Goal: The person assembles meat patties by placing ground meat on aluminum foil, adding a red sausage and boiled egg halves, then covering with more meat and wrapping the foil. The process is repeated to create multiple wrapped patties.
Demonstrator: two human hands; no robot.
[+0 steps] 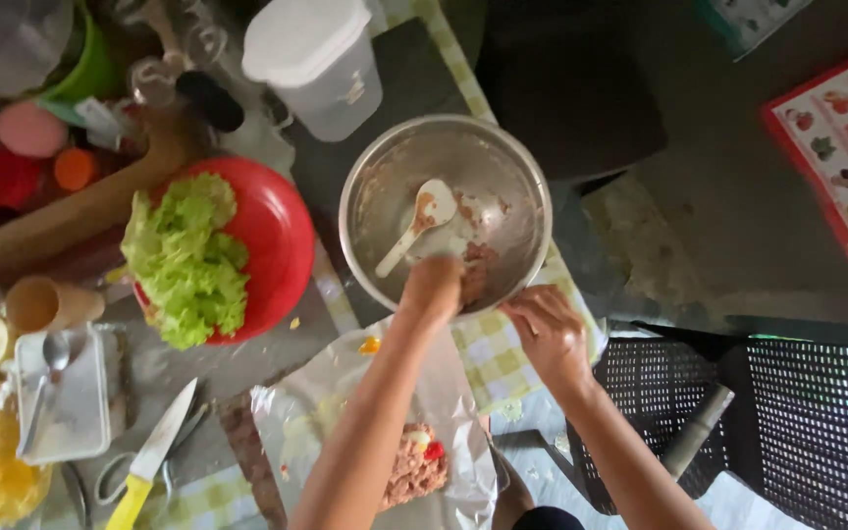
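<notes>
A steel mixing bowl [375, 186] stands on the table with a white plastic spoon [416, 226] and scraps of pinkish minced mixture [478, 270] inside. My left hand [434, 288] reaches over the near rim, fingers curled into that mixture. My right hand [547, 332] rests on the bowl's near right rim, fingers gripping the edge. Below my left arm lies a sheet of foil [296, 422] with a mound of the same mixture [414, 469] on it.
A red plate [282, 236] with green lettuce [188, 260] sits left of the bowl. A yellow-handled knife [154, 456], a small tray with a spoon [61, 393], a white lidded jug [318, 61] and jars crowd the left. A black perforated chair [797, 422] stands at right.
</notes>
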